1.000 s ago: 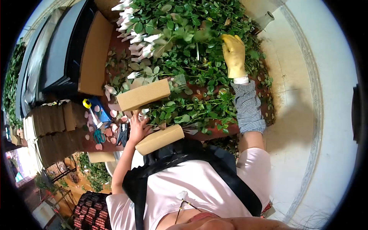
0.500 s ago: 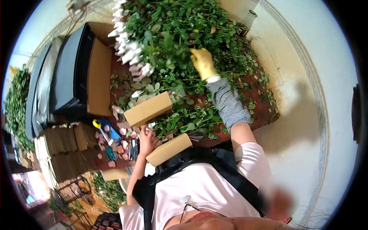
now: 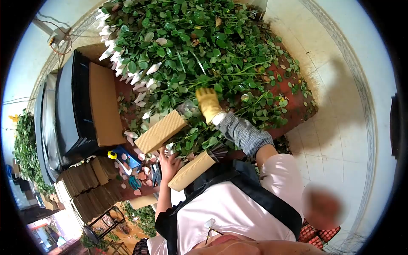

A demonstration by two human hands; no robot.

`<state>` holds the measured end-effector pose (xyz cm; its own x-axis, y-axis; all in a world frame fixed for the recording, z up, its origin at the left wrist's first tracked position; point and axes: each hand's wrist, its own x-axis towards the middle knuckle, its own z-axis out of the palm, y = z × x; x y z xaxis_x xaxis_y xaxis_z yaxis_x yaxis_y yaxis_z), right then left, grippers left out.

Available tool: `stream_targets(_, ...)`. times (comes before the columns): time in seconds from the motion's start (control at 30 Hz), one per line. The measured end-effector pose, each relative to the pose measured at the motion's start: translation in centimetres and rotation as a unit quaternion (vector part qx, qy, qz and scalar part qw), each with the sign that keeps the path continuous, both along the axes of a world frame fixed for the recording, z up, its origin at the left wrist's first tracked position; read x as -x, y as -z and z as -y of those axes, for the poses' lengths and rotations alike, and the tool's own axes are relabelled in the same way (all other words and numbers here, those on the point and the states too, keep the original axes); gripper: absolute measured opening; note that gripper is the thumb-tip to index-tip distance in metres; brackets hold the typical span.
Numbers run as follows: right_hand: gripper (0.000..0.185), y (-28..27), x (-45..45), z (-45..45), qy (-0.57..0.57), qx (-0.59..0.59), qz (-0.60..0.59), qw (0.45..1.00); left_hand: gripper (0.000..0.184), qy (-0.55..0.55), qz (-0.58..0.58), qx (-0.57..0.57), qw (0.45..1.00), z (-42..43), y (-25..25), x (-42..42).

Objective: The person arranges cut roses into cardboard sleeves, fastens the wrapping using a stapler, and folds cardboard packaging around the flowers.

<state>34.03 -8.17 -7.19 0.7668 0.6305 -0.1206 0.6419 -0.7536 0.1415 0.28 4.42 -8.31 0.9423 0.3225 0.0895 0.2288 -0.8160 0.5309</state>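
Observation:
My left hand (image 3: 170, 166), bare, lies between two corrugated cardboard flaps, the upper flap (image 3: 160, 131) and the lower flap (image 3: 192, 171). Its fingers stretch forward beside a pale rose bud (image 3: 169, 146); the upper flap's edge is close to their tips. My right hand (image 3: 208, 104) wears a yellow glove, with a checked sleeve above it. Those fingers are extended over rose leaves and hold nothing I can see. Beyond lies a large heap of leafy rose stems (image 3: 199, 46), with white netted rose heads (image 3: 114, 55) along its left side.
Dark boxes or boards (image 3: 70, 102) stand at left, with stacked cardboard (image 3: 91, 187) below. On the red tabletop (image 3: 293, 102) lie scattered petals and leaves, a yellow-and-white tool (image 3: 120, 162), a blue object (image 3: 127, 157) and teal-handled scissors (image 3: 134, 182). A wall (image 3: 361, 51) borders the right.
My right hand has come back from the heap toward my body and slightly left. My left hand stays between the flaps. The whole view has shifted a little.

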Motion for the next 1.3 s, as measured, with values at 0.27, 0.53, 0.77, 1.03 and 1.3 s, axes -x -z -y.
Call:
stream_targets(0.27, 0.034, -5.4, -9.4, 0.6, 0.027, -0.358, 0.029, 0.933, 0.034, -0.010, -0.018, 0.004, 1.000, -0.1, 0.1, -0.3)
stream_targets(0.53, 0.018, -12.7, -14.2, -1.3, -0.109, -0.541, 0.196, 0.811, 0.036, -0.004, -0.036, -0.025, 0.999, 0.2, -0.5, -0.4)
stream_targets(0.77, 0.019, -18.6, -11.8, 1.1, -0.119, -0.384, 0.280, 0.872, 0.048, -0.014, -0.037, 0.000, 0.999, -0.1, -0.1, 0.1)
stream_targets(1.03, 0.030, -21.4, -6.5, 12.4, -0.105, -0.388, -0.075, 0.913, 0.083, -0.082, 0.007, 0.073, 0.994, -0.7, 2.1, 0.5)
stream_targets(1.3, 0.024, -6.2, 3.5, 16.5, -0.046, -0.191, -0.236, 0.952, 0.062, -0.081, 0.015, 0.037, 0.996, -1.0, 1.2, 0.8)
